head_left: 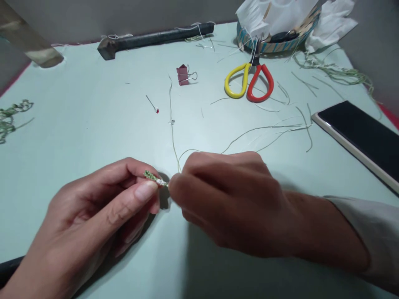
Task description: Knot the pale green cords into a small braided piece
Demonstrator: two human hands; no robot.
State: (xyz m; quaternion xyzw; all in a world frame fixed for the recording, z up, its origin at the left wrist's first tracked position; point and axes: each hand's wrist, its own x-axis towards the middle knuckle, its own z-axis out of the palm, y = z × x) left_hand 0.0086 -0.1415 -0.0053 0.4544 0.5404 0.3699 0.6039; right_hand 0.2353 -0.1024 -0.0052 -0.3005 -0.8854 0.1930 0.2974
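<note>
A small green and white knotted cord piece [151, 176] is pinched between the thumb and fingers of my left hand [102, 211], its looped end pointing up and left. My right hand [233, 199] is closed at the piece's right end, with its fingertips pressed together on the thin green cord there. Thin green threads [175, 145] run from beside my right fingertips up the table, one carrying a small clear bead or knot. More threads [243, 135] stretch off behind my right hand to the right. The exact grip inside my right fingers is hidden.
Beyond my hands are a pin with a red tip [152, 104], a binder clip [183, 75], scissors [238, 85] and a dark metal bar [156, 40]. A basket [277, 46] stands at the back right, a phone [361, 137] at right, knotted cords [9, 120] at left.
</note>
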